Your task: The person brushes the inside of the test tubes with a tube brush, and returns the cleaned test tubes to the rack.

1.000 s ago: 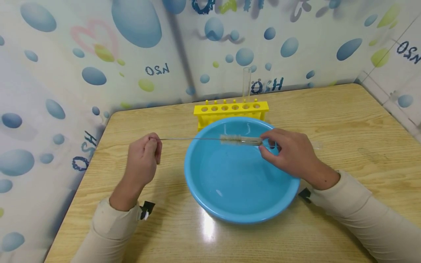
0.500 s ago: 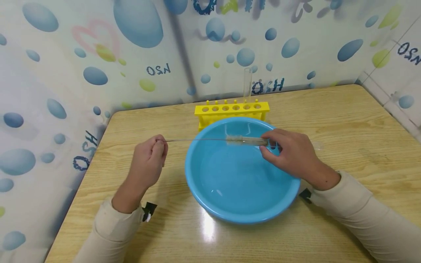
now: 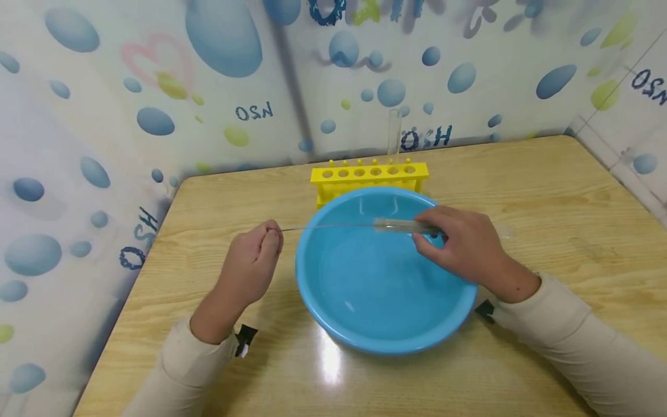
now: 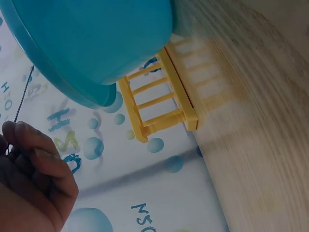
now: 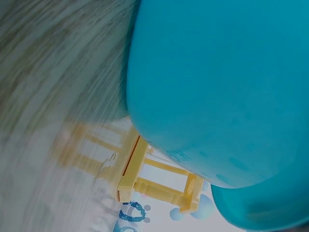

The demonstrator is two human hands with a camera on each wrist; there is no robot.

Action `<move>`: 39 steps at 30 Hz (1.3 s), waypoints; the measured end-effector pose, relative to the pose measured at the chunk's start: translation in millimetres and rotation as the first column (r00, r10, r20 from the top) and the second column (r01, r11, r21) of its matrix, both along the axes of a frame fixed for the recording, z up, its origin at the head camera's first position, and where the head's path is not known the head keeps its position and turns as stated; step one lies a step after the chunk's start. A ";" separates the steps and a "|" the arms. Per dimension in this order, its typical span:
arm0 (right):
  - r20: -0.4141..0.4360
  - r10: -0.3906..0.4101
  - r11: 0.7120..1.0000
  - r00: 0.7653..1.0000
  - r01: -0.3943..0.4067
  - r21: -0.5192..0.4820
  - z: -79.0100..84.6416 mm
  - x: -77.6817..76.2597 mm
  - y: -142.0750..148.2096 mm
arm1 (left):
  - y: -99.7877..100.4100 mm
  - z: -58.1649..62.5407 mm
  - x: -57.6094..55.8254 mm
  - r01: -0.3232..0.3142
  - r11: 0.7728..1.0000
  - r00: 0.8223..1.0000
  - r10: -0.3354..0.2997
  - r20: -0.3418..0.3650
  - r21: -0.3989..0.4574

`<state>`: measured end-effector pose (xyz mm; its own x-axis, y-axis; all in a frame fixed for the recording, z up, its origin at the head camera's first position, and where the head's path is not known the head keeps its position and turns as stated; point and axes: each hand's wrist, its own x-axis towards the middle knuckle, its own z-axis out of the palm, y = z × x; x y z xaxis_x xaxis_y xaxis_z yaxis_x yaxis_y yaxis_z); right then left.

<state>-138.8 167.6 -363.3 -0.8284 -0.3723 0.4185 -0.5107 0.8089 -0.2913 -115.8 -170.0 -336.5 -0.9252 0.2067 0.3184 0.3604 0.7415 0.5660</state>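
Observation:
In the head view my left hand (image 3: 250, 263) grips the wire handle of a test tube brush (image 3: 333, 225). The left wrist view shows its curled fingers (image 4: 41, 154) at the twisted wire (image 4: 24, 94). My right hand (image 3: 464, 243) pinches a clear glass test tube (image 3: 403, 226) between thumb and fingers. The tube lies roughly level above the blue basin (image 3: 385, 346), its mouth facing left. Pale bristles fill the tube, and its right end is hidden by the right hand. The right hand is outside the right wrist view.
Behind the basin stands a yellow test tube rack (image 3: 370, 174), with an upright clear test tube (image 3: 394, 136) at it. Another clear glass piece (image 3: 504, 231) lies on the wooden table (image 3: 563, 197) right of my right hand. A patterned wall (image 3: 208, 116) closes the back.
My left hand has moved right toward the basin, pushing the brush deeper into the test tube. My right hand has stayed almost still, holding the tube.

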 end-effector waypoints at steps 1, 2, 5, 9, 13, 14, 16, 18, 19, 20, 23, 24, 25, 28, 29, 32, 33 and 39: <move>-0.008 0.003 1.000 1.000 -0.003 0.000 -0.4 0.0 1.0 | 1.9 -0.4 0.5 0.002 1.000 1.000 -0.002 -0.002 -0.012; -0.014 0.006 1.000 1.000 -0.006 -0.003 -0.4 0.1 1.8 | 3.6 -0.9 0.9 0.003 1.000 1.000 -0.003 -0.010 -0.026; -0.018 0.005 1.000 1.000 -0.005 -0.006 -0.9 0.3 3.5 | 8.7 -0.7 2.3 0.000 0.999 0.999 -0.001 -0.035 -0.051; -0.011 -0.002 1.000 1.000 0.002 -0.004 -2.0 -0.2 3.8 | 14.2 -2.5 2.5 0.007 0.999 0.999 -0.009 -0.046 -0.043; -0.003 0.002 1.000 1.000 -0.002 -0.004 -3.0 -2.2 2.1 | 19.8 -5.4 3.1 0.026 0.999 1.000 -0.027 -0.015 -0.030; -0.002 0.005 1.000 1.000 -0.005 -0.004 -3.0 -2.7 1.5 | 21.1 -5.8 3.4 0.026 0.999 1.000 -0.026 -0.010 -0.030; -0.002 0.009 1.000 1.000 -0.009 -0.002 -2.9 -3.4 0.6 | 23.8 -6.1 3.8 0.025 0.999 1.000 -0.025 -0.005 -0.033; -0.005 0.011 1.000 1.000 -0.011 0.001 -2.6 -3.4 0.2 | 26.8 -5.8 3.5 0.027 0.999 1.000 -0.027 -0.004 -0.037; -0.006 0.010 1.000 1.000 -0.010 0.003 -2.4 -3.2 0.3 | 28.4 -5.8 3.0 0.030 0.999 1.000 -0.030 -0.008 -0.043; -0.007 0.009 1.000 1.000 -0.009 0.003 -2.2 -2.9 0.6 | 30.2 -5.8 2.5 0.035 0.998 0.999 -0.035 -0.011 -0.049; -0.007 0.001 1.000 1.000 -0.001 0.003 -1.3 -2.0 1.5 | 36.1 -5.6 0.7 0.048 0.996 0.998 -0.050 -0.027 -0.072; -0.007 0.000 1.000 1.000 0.000 0.003 -0.9 -1.7 2.0 | 38.1 -5.6 0.2 0.051 0.995 0.998 -0.054 -0.033 -0.084; -0.006 -0.001 1.000 1.000 0.001 0.003 -0.8 -1.8 1.6 | 39.3 -6.0 -0.5 0.051 0.994 0.998 -0.055 -0.039 -0.095; -0.005 -0.001 1.000 1.000 0.001 0.001 -0.5 -2.1 0.8 | 42.7 -6.9 -2.1 0.047 0.992 0.998 -0.053 -0.046 -0.121; -0.006 0.000 1.000 1.000 0.000 0.001 -0.5 -2.0 0.7 | 43.7 -7.2 -2.8 0.046 0.990 0.997 -0.052 -0.048 -0.130; -0.011 -0.003 1.000 1.000 0.003 0.002 -0.6 -2.0 0.6 | 46.9 -7.7 -4.8 0.045 0.988 0.997 -0.053 -0.051 -0.148; -0.014 -0.005 1.000 1.000 0.005 0.001 -0.6 -2.0 0.7 | 48.0 -7.9 -5.6 0.046 0.987 0.997 -0.055 -0.053 -0.154; -0.019 -0.011 1.000 1.000 0.011 0.003 -1.2 -2.3 1.2 | 55.5 -8.6 -9.3 0.086 0.983 0.995 -0.094 -0.043 -0.164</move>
